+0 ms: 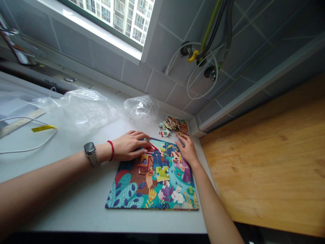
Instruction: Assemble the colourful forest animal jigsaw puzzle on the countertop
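Note:
A colourful jigsaw puzzle (124, 195) lies flat on the counter, with a white rabbit, plants and a stream in its picture. Over its upper left corner rests my left hand (133, 145), palm down and fingers stretched out, tips by a red-and-white piece (154, 146). My right hand (187, 150) lies along the upper right edge, thumb and fingers apart with a grey gap between them. A yellow-green puzzle piece (162, 173) sits raised on the picture's middle. Just beyond my right fingertips is a heap of loose puzzle pieces (174, 124).
Crumpled clear plastic (86, 108) and a smaller plastic bag (141, 106) lie behind, near the tiled wall. A white cable (38, 148) with a yellow tag runs at left, beside a sink tap (24, 56). A wooden board (266, 162) borders the right side. Cables (215, 30) hang above.

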Demonstrator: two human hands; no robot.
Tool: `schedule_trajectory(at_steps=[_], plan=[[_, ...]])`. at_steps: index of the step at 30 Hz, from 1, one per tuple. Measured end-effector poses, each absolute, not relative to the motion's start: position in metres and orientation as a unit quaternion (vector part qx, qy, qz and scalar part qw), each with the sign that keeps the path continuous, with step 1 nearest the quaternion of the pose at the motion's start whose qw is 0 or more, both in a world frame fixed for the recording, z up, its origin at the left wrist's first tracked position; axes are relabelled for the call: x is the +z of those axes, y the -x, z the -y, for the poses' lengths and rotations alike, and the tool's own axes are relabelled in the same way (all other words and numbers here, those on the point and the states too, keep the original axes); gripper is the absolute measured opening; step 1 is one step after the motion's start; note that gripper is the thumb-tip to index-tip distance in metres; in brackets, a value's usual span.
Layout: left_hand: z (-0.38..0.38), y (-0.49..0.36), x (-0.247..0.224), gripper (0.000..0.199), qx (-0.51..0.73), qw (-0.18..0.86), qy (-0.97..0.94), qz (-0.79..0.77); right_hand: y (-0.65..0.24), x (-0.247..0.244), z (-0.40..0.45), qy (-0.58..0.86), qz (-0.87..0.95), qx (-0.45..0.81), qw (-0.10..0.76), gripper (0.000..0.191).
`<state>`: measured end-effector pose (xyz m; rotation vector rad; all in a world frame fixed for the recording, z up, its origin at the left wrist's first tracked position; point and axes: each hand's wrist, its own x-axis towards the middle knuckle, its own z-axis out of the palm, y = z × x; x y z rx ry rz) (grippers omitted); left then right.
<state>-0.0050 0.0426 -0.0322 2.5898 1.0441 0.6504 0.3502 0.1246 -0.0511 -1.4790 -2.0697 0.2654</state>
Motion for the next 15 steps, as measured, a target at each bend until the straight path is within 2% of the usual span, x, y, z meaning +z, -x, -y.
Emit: schedule_trajectory(at_steps=[4,10,15], plan=[[-0.0429,0.0051,-0.0320,0.038,0.224,0.136,-0.895,-0.361,-0.3494,-0.0519,-0.1222,0.571,0.785,0.066,0.231,0.043],[-0.0428,0.0051,-0.0300,0.038,0.217,0.136,-0.896,-0.364,-0.3499,-0.0496,-0.1215,0.590,0.770,0.052,0.238,0.046],[-0.0432,0.0048,-0.0309,0.039,0.222,0.134,-0.895,-0.362,-0.3504,-0.0484,-0.1212,0.609,0.762,0.010,0.220,0.038]])
